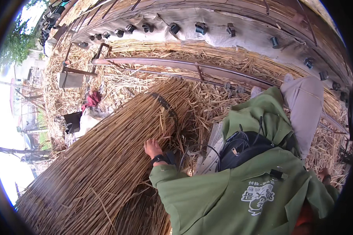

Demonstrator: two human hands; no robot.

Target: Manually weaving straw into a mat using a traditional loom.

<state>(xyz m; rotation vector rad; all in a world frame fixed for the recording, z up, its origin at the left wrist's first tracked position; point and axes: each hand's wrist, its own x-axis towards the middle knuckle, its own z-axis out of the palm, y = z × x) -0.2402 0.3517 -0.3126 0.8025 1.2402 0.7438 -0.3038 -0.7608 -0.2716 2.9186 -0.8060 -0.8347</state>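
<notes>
A thick bundle of long tan reeds (94, 156) slants from the lower left up toward the middle. A dark band (165, 105) crosses it near its far end. At the bundle's right side lies my left hand (153, 148), a black band on its wrist. Its fingers look curled against the reeds, though the fingertips are hard to make out. Far to the right, my right hand (324, 173) shows only in part beside my green sleeve, above loose straw. What its fingers do is too small to tell.
A long pinkish metal rail (161, 62) runs across beyond the bundle. Behind it, a pale cloth strip (184, 33) carries a row of dark cup-like pieces (201, 28). Loose straw (211, 103) covers the ground. A black waist bag (245, 149) lies on my lap. Red cloth (92, 100) lies left.
</notes>
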